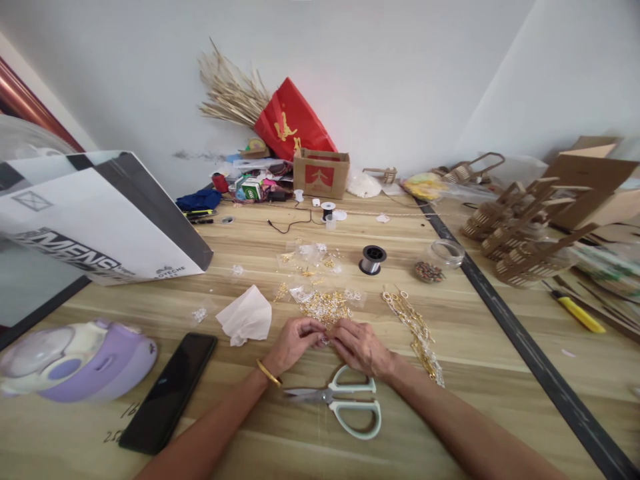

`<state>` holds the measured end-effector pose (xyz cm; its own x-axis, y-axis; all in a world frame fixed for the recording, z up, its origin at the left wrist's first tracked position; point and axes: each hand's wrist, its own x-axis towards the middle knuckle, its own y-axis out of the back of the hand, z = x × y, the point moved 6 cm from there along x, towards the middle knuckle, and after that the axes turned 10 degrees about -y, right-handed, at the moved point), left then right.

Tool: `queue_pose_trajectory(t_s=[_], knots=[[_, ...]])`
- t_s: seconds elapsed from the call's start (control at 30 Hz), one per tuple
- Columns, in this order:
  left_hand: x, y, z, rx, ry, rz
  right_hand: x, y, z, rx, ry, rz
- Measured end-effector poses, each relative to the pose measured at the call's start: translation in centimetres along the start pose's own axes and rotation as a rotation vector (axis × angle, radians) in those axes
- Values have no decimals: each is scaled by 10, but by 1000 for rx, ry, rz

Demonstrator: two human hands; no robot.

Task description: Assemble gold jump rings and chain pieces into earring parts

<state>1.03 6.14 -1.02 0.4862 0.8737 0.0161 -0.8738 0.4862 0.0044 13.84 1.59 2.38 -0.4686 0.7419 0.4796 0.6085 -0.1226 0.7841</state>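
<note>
My left hand (299,342) and my right hand (359,345) meet low over the table, their fingertips pinched close together around something tiny. What they pinch is too small to make out. Just beyond my fingers spreads a pile of gold and silver beads (325,305). Scissors with pale green handles (354,402) lie below my hands, blades pointing left. To the right of my right hand rest gold and clear beaded strands (413,327). A crumpled tissue (246,316) is left of my left hand, and a spool of thin wire (373,259) stands behind the beads.
A black phone (169,392) and a purple-white case (85,363) lie at left, near a large white box (100,220). On the right are a clear jar (447,253), small woven baskets (520,233) and a yellow cutter (580,313). A red bag (295,123) leans on the wall.
</note>
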Motion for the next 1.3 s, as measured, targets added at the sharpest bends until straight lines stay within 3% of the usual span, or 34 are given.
queue_pose_trajectory(t_s=[0.83, 1.3], knots=[[-2, -1, 4, 63, -22, 60, -1, -5, 6, -19, -57, -23], [-4, -2, 8, 252, -127, 92, 0, -6, 5, -18, -55, -27]])
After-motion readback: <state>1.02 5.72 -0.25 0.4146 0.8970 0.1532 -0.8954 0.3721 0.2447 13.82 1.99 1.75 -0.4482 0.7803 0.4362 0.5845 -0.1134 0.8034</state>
